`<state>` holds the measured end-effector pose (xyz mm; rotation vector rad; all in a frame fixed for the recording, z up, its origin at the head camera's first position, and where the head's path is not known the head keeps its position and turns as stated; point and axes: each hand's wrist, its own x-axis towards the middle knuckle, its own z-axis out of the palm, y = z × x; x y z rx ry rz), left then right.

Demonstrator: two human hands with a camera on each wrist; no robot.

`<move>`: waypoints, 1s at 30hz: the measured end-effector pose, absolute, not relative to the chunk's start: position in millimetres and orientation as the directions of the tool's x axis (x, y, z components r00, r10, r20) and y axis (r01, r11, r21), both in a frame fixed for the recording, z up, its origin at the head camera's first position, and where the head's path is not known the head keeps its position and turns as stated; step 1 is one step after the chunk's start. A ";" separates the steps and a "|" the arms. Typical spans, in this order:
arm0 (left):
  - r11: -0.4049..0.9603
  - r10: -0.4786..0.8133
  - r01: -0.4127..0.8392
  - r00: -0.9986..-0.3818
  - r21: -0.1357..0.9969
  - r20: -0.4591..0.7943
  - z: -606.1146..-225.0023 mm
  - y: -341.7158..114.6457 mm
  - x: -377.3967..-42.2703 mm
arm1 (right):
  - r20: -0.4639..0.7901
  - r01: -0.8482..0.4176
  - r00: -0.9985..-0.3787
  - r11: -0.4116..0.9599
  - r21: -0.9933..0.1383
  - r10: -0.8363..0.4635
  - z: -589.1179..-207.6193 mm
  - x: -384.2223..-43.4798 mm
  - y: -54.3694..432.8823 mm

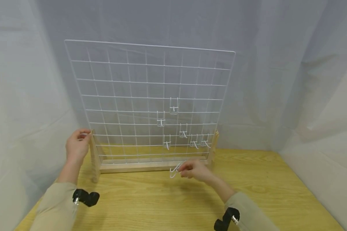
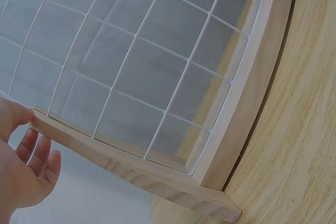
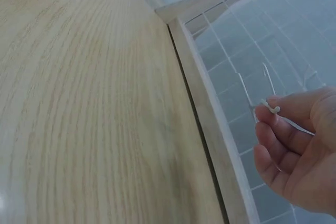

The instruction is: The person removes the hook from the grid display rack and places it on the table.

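A white wire grid panel stands upright in a wooden stand. At the panel's left side, my left hand pinches the top of the stand's left post between thumb and fingers; its other fingers are loosely bent. My right hand holds a white wire hook in its fingertips, low in front of the stand's base. The hook's two bent wire ends point away from the fingers, towards the left in the head view. Several similar white hooks hang on the lower right part of the grid.
The stand rests on a yellow wood-grain table. White and grey sheeting hangs behind and on both sides. The stand's right post rises behind my right hand. Black camera mounts are strapped to both sleeves.
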<state>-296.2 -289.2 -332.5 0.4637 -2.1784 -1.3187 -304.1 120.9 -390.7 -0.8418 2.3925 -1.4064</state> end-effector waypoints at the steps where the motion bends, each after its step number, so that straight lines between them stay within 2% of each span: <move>1: 0.459 -0.548 -0.013 -0.791 0.888 0.272 -332.6 -289.2 -296.3 | 0.080 -0.356 -0.805 0.371 -0.858 -0.588 -392.4 -304.0 119.4; 26: 0.471 -0.543 -0.008 -0.791 0.882 0.283 -331.6 -288.1 -295.5 | 0.074 -0.338 -0.781 0.320 -0.885 -0.620 -429.3 -307.5 85.4; 30: 0.476 -0.545 -0.008 -0.787 0.879 0.288 -332.1 -287.9 -295.8 | 0.080 -0.352 -0.760 0.305 -0.885 -0.645 -433.9 -307.1 82.1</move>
